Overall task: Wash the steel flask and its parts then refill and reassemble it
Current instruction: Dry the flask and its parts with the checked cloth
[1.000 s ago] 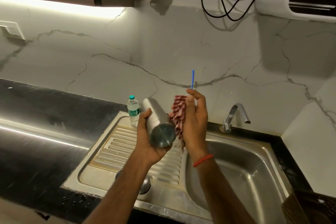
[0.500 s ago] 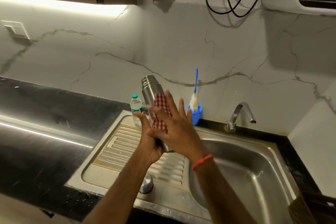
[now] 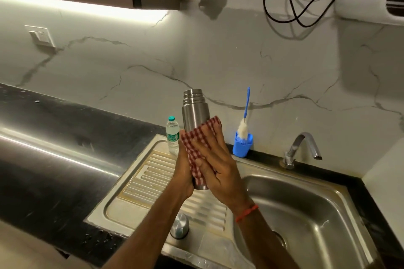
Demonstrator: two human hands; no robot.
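I hold the steel flask [image 3: 195, 111] upright above the sink's drainboard [image 3: 142, 183], its threaded mouth at the top with no cap on it. My left hand [image 3: 183, 172] grips the flask's lower body from the left. My right hand [image 3: 215, 166] presses a red-and-white checked cloth [image 3: 196, 144] flat against the flask's side, fingers straight. The flask's steel cap [image 3: 179, 226] stands on the drainboard near the front edge, below my left forearm.
A small plastic water bottle [image 3: 172, 134] stands at the drainboard's back corner. A blue holder [image 3: 242, 145] with a blue-handled bottle brush [image 3: 246, 113] sits behind the sink basin [image 3: 306, 214]. The tap [image 3: 300, 148] is at the back right. Black counter [image 3: 54, 148] extends left.
The flask went from tilted with its base toward me to upright. My right hand and the cloth moved from beside the flask onto its side, sliding along the body.
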